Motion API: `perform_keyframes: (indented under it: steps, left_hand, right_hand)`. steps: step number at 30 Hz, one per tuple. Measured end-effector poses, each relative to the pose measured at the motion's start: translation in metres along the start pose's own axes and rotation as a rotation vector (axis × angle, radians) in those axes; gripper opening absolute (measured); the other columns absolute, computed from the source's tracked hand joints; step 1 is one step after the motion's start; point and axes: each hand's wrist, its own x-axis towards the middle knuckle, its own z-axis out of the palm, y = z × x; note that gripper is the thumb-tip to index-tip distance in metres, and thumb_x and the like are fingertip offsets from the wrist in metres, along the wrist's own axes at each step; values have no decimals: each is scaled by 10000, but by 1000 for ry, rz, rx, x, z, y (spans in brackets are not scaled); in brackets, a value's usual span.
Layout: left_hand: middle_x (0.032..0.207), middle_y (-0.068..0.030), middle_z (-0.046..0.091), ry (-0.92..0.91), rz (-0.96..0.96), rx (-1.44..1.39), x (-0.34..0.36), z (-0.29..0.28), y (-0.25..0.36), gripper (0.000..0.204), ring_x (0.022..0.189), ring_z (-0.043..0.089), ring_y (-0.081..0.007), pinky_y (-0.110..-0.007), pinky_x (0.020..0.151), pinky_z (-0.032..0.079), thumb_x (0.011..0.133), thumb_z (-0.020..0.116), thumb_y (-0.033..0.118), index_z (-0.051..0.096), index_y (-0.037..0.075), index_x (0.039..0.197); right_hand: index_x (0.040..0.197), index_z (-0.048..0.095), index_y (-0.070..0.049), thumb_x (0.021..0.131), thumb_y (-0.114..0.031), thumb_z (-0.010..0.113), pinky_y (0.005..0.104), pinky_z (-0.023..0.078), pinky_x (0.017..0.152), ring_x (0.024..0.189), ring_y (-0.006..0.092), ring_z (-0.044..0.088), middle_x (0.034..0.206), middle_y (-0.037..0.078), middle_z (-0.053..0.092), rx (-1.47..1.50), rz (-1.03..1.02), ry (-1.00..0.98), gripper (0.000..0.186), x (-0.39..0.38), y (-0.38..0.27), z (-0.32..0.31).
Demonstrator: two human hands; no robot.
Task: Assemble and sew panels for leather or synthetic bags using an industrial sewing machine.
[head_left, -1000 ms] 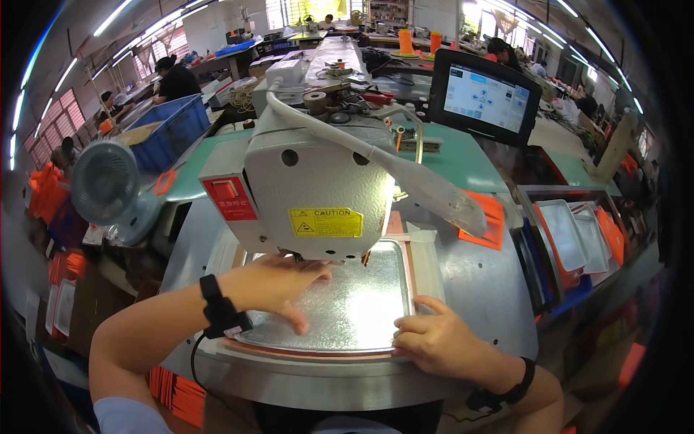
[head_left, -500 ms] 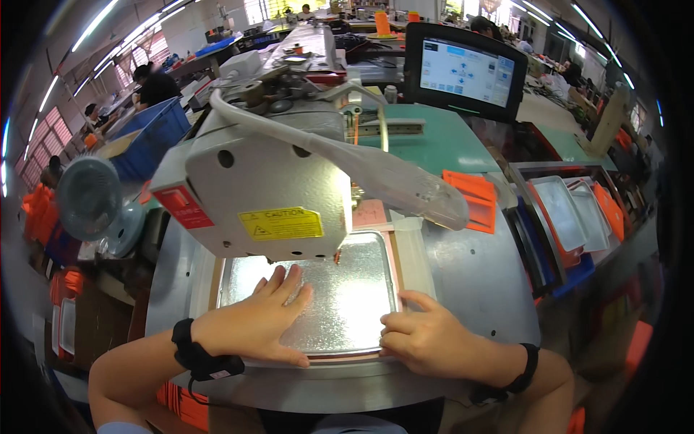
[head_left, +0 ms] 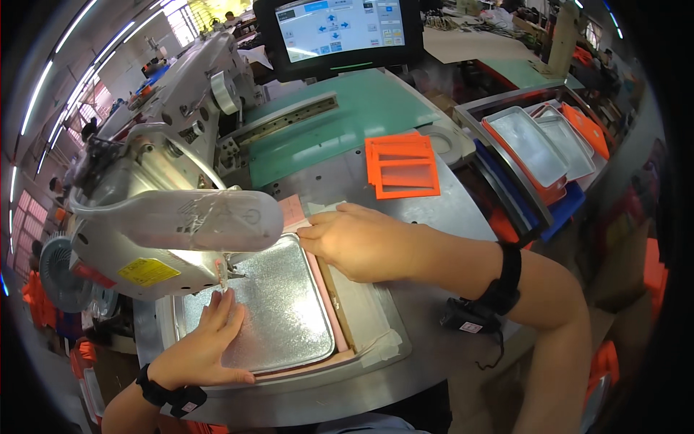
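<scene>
A shiny silver rectangular panel (head_left: 278,307) with rounded corners lies on the machine bed, bordered by a pink strip (head_left: 322,300) along its right side. My left hand (head_left: 199,351) rests on its near left part, fingers spread and thumb out, holding nothing. At the panel's far right corner is my right hand (head_left: 361,242), its fingers curled and the tips at the edge; what they grip, if anything, is hidden. The sewing machine head (head_left: 101,249) stands over the panel's far left part, its needle area close beyond my left fingertips.
A plastic-wrapped lamp arm (head_left: 202,220) juts over the panel. Orange frames (head_left: 405,181) lie on the metal table beyond my right hand. A framed bin (head_left: 466,112) at right holds silver and orange panels. Behind stand a control screen (head_left: 343,32) and, at left, a fan (head_left: 63,271).
My right hand has gone from the panel's near right edge to its far right corner. The left hand stays flat on the panel. The view has swung right, shifting the machine leftward.
</scene>
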Motion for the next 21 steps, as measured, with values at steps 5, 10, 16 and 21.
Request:
perform_keyframes:
  steps: [5, 10, 16, 21]
  left_hand:
    - [1485, -436, 23, -22, 6, 17, 8, -3, 2, 1166, 1390, 18, -593, -549, 1151, 125, 742, 685, 667, 195, -133, 1432]
    - [1509, -404, 28, -44, -46, 30, 2, -1, 6, 1177, 1414, 21, -552, -518, 1163, 119, 727, 713, 644, 173, -105, 1457]
    - [1512, -392, 50, 21, -43, 73, 0, 5, 3, 1141, 1411, 49, -555, -567, 1139, 158, 737, 694, 653, 195, -71, 1463]
    - [1504, -400, 61, 62, -44, 36, -1, 8, 1, 1099, 1393, 74, -582, -637, 1102, 194, 751, 683, 645, 216, -47, 1465]
  right_hand:
    - [1123, 618, 16, 836, -35, 538, 438, 371, 1075, 1211, 262, 524, 1216, 139, 605, -13, -52, 100, 303, 0, 5, 5]
    - [1066, 641, 40, 826, -125, 599, 495, 303, 1123, 1174, 275, 553, 1187, 176, 609, -39, -69, 28, 294, 5, -4, 10]
    - [974, 684, 60, 714, -432, 752, 580, 215, 1132, 1152, 301, 570, 1209, 223, 602, -87, -24, -47, 561, 2, -25, -14]
    - [942, 713, 57, 585, -552, 796, 665, 137, 1118, 1182, 320, 536, 1193, 263, 596, -161, -29, 9, 711, 3, -34, -5]
